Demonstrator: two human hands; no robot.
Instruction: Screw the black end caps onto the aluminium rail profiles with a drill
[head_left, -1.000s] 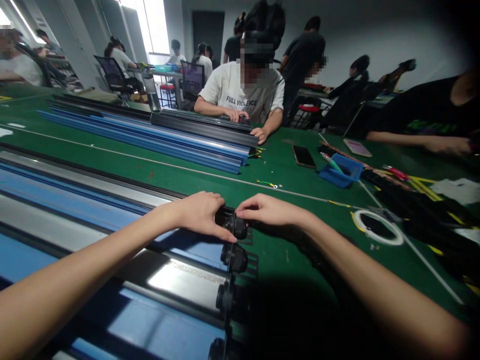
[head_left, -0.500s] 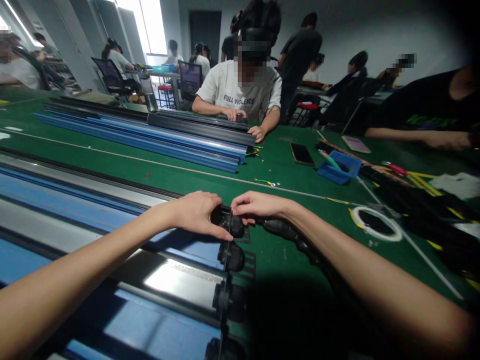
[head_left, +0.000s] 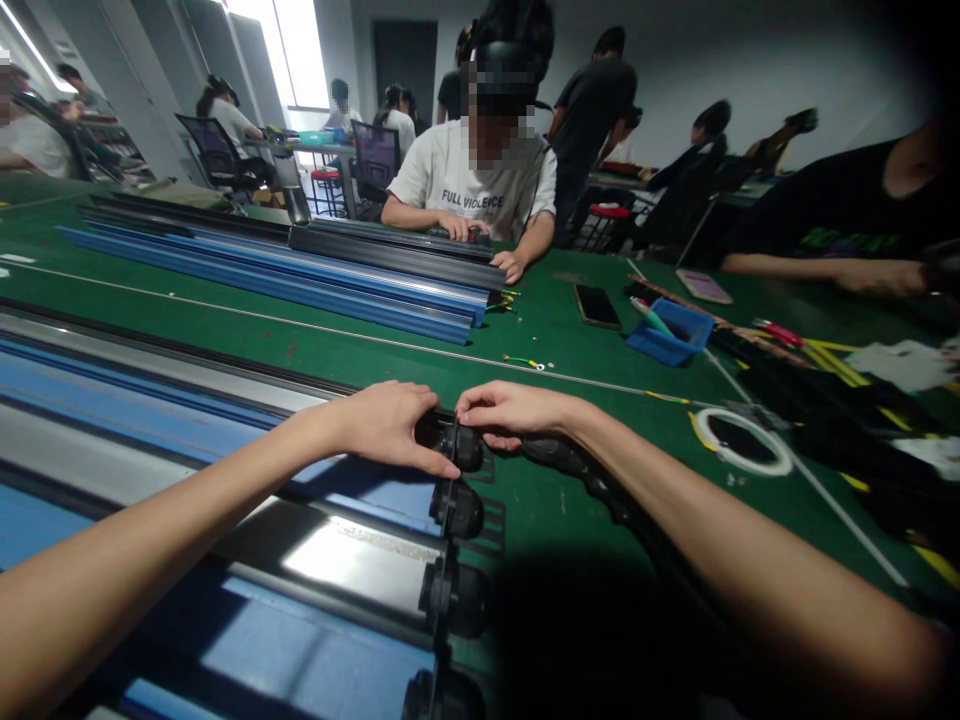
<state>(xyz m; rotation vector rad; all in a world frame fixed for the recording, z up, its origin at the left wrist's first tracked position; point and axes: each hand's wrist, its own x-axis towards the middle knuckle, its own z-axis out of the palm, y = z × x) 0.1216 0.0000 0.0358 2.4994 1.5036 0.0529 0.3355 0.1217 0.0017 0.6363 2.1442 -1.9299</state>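
Long blue and silver profiles (head_left: pixel 360 560) with black edges lie side by side, and black rounded fittings (head_left: pixel 461 510) line their right ends. My left hand (head_left: pixel 386 425) is closed over the farthest end, thumb and fingers around the black end fitting (head_left: pixel 469 450). Facing it, my right hand (head_left: pixel 514 408) pinches at the top edge of that same fitting; what lies between its fingertips is too small to make out. A thick black cable (head_left: pixel 559 455) runs from under my right hand along the forearm, partly hidden in shadow.
Across the green table (head_left: pixel 420 365) a person in a white shirt (head_left: pixel 480 200) handles another stack of blue and black profiles (head_left: pixel 300 270). To the right are a phone (head_left: pixel 598 306), a blue bin (head_left: pixel 671 335), a white coil (head_left: pixel 742 440) and dark cables. Another person's arm reaches in there.
The view has shifted slightly, so everything sits a little farther left. Both hands keep their places at the black end fitting, the right one with almost the same pinch.
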